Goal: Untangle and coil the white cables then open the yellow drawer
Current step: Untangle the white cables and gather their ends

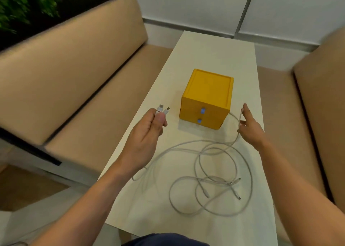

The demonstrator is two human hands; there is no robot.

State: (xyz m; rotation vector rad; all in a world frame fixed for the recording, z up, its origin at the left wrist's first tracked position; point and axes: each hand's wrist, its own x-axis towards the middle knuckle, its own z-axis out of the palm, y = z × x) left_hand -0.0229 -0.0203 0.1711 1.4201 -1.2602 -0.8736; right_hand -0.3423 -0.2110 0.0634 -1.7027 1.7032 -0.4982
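White laminate table carried the yellow drawer unit, both of its drawers closed, and the white cables lay in a loose tangle just in front of it. Untangling looked to be the step in hand, with coiling and the drawer not yet done. Left of the unit, the left hand pinched two connector ends between thumb and curled fingers. Right of it, the right hand kept its fingers straight and spread, one strand draped against them. Next, the loops probably needed drawing apart from the held ends.

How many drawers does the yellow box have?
2, stacked in the yellow box: the top drawer and the bottom drawer under it, both shut.
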